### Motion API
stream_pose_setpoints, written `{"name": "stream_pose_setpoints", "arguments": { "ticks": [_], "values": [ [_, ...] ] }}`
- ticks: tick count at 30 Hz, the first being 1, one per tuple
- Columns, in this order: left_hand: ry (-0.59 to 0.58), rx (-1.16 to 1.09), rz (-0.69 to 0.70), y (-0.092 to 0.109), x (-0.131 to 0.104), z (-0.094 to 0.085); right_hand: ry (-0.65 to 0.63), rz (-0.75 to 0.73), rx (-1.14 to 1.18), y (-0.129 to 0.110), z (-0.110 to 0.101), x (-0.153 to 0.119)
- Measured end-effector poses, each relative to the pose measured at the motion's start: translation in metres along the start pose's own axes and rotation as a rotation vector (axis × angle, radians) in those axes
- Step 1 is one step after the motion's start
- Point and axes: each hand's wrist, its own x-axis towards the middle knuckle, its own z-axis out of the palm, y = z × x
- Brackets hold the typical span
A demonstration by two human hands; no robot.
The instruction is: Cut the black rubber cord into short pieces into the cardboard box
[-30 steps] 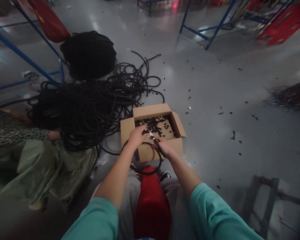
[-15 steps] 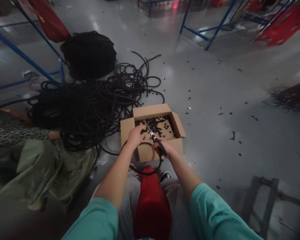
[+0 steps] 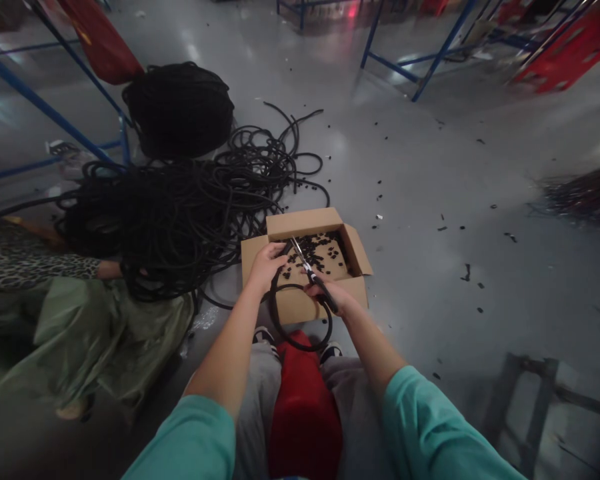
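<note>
My left hand (image 3: 267, 264) grips a black rubber tube (image 3: 273, 313) near its end, over the left side of an open cardboard box (image 3: 303, 221). From there the tube loops down toward my shoes and back up. My right hand (image 3: 333, 293) is closed around the dark handles of a pair of scissors (image 3: 304, 260). The silver blades point up and left, close to the tube's end; whether they touch it I cannot tell. Many short black cut pieces (image 3: 316, 248) lie on the bottom of the box.
A large tangle of black tubing (image 3: 180, 213) lies left of the box, with a thick black coil (image 3: 180, 110) behind it. Beside it a co-worker's sleeve (image 3: 40, 260) reaches in. A red stool (image 3: 305, 413) is between my legs. Small black scraps dot the floor; blue metal frames (image 3: 400, 70) stand behind.
My left hand has shifted slightly left and down, and its fingers are more extended along the tube. The tube's loop now hangs wider on the left. The scissors have tilted slightly.
</note>
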Motion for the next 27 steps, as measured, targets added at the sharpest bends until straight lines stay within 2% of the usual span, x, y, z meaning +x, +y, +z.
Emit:
{"name": "stream_pose_setpoints", "arguments": {
  "ticks": [3,7,15,20,27],
  "values": [
    [0.005,-0.057,-0.033,0.002,-0.002,0.001,-0.066,-0.003,-0.023,-0.005,0.001,-0.004],
    [0.022,-0.037,-0.058,0.000,-0.001,0.000,-0.064,0.003,-0.061,-0.009,0.003,-0.006],
    [-0.033,0.002,-0.060,-0.003,0.000,-0.004,-0.114,-0.008,-0.063,-0.010,0.001,-0.008],
    [-0.059,0.077,-0.073,0.001,-0.001,-0.003,-0.112,-0.009,-0.045,-0.010,0.001,-0.008],
    [-0.153,0.172,-0.066,-0.008,0.001,-0.007,-0.082,-0.066,-0.027,-0.011,0.003,-0.006]
  ]
}}
